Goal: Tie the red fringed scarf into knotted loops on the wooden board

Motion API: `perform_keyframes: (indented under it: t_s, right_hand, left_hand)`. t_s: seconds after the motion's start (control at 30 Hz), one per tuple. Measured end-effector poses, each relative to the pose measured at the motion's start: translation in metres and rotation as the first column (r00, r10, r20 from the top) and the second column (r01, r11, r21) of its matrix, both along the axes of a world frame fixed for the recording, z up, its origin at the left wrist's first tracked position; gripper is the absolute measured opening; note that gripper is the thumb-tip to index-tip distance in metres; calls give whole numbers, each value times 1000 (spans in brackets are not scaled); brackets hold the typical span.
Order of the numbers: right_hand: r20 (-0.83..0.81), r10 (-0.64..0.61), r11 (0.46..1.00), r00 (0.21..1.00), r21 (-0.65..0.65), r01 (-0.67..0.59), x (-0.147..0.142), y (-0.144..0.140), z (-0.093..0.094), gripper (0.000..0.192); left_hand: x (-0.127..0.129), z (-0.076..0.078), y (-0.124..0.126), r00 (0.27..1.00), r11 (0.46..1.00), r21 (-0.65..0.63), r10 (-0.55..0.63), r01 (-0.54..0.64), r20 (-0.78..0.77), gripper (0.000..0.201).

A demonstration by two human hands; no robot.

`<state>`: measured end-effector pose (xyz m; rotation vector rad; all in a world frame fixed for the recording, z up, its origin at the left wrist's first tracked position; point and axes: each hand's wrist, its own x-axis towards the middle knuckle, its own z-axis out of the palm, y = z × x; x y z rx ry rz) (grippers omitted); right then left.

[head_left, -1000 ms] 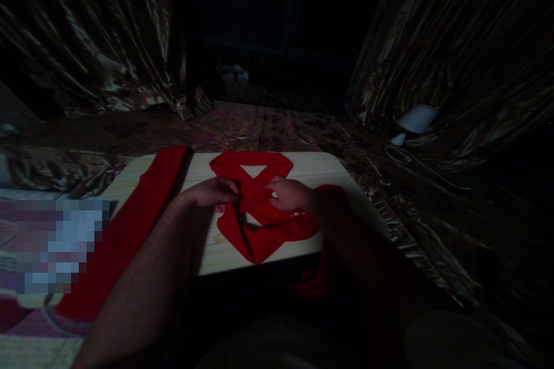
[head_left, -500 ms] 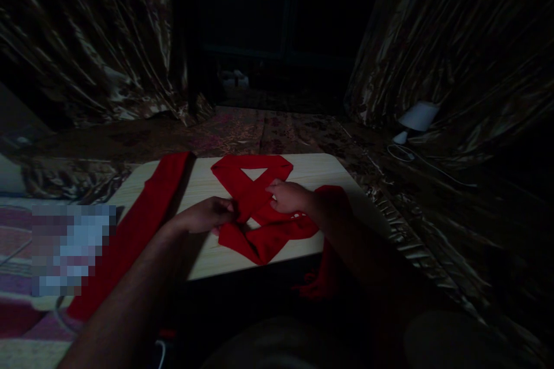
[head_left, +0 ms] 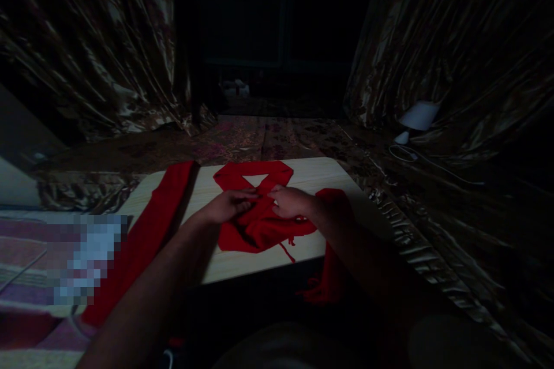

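Head view, dim light. Red scarf (head_left: 259, 225) lies at the centre of the frame on a pale wooden table (head_left: 311, 170), looped so that a small triangular gap shows at its top; one end trails off the table's near edge at lower centre, fringe hanging. Left hand (head_left: 231, 206) and right hand (head_left: 289, 202) meet over the crossing of the loop. Fingers of both appear pinched narrow on folds of the cloth, though the dark blurs the exact grip.

A second red strip (head_left: 149, 242) lies apart along the table's left side. White lamp (head_left: 416, 118) sits at right of frame.

Judgement: the scarf looks light, soft and limp, a knit that drapes and bunches, not slippery or fragile. Best taken by pinching at the crossing or near an end.
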<state>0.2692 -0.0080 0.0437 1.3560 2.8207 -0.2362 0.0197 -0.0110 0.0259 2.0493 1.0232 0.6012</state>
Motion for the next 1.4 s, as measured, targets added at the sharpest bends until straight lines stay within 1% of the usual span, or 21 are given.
perform_keyframes:
  t_s: [0.13, 0.23, 0.3, 0.37, 0.43, 0.53, 0.6, 0.67, 0.7, 0.77, 0.87, 1.0, 1.07, 1.1, 1.13, 1.23, 1.27, 1.3, 1.33, 1.37, 1.4]
  right_hand:
    - [-64, 10, 1000, 998, 17, -9, 3, -6, 5, 43]
    - [-157, -39, 997, 987, 64, 50, 2, -18, 13, 33]
    - [-163, -29, 1000, 986, -7, 28, -1, -31, 20, 42]
    - [-120, 33, 987, 992, -155, -52, -4, -47, 26, 46]
    - [-99, 60, 962, 993, -259, -84, -10, -66, 32, 38]
    - [-176, 39, 946, 984, -309, -93, -20, -95, 38, 25]
    - [-215, 119, 900, 969, -389, -196, -27, -109, 38, 24]
    - [-214, 229, 834, 950, -460, -305, -31, -115, 38, 24]
    - [-216, 244, 823, 945, -469, -319, -32, -115, 37, 22]
    - [-243, 169, 842, 955, -467, -268, -34, -111, 36, 21]
    - [-295, -7, 861, 956, -488, -144, -35, -103, 32, 29]
    - [-332, 32, 886, 943, -426, -180, -42, -110, 22, 73]
    - [-370, 29, 885, 929, -423, -196, -46, -119, 13, 70]
    - [-401, -1, 866, 916, -458, -200, -48, -123, 10, 65]
    - [-431, -36, 827, 902, -519, -215, -49, -127, 7, 59]
    - [-487, -80, 639, 870, -695, -330, -45, -128, 7, 48]
    - [-495, -78, 635, 865, -694, -339, -41, -124, 10, 47]
    - [-494, -78, 693, 866, -651, -309, -34, -119, 14, 45]
    - [-483, -83, 790, 872, -565, -238, -25, -111, 19, 44]
    - [-460, -97, 896, 883, -427, -123, -14, -103, 24, 43]
    - [-411, -120, 964, 904, -267, 7, -1, -93, 29, 43]
  left_hand:
    - [-3, -26, 13, 1000, 1000, 18, -7, 7, -23, 55]
    - [-4, -29, 12, 999, 999, 31, -26, 27, -27, 57]
    - [-4, -27, 11, 999, 999, 30, -33, 34, -33, 58]
    - [-4, -24, 10, 999, 999, 29, -26, 27, -39, 58]
    - [-4, -24, 10, 999, 999, 35, -19, 21, -42, 55]
    - [-5, -24, 11, 998, 998, 47, -34, 37, -45, 50]
    - [-5, -23, 11, 998, 998, 45, -39, 42, -51, 47]
    - [-4, -23, 10, 998, 999, 35, -33, 35, -56, 45]
    - [-4, -22, 10, 998, 999, 31, -28, 30, -58, 45]
    - [-4, -22, 11, 998, 999, 25, -24, 26, -60, 45]
    - [-4, -22, 12, 998, 1000, 14, -26, 27, -65, 46]
    - [-4, -23, 13, 998, 999, 6, -35, 35, -57, 47]
    - [-4, -24, 13, 999, 999, 12, -34, 34, -40, 46]
    - [-4, -24, 14, 999, 999, 15, -35, 35, -36, 46]
    - [-4, -23, 14, 999, 999, 19, -39, 40, -37, 46]
    - [-4, -24, 15, 997, 998, 31, -60, 61, -54, 46]
    - [-4, -24, 15, 997, 997, 36, -61, 63, -56, 46]
    - [-4, -24, 15, 997, 997, 38, -59, 61, -57, 46]
    - [-4, -24, 16, 997, 998, 38, -55, 57, -57, 46]
    - [-4, -24, 15, 997, 998, 34, -49, 51, -58, 46]
    - [-4, -25, 15, 997, 998, 30, -45, 47, -58, 47]
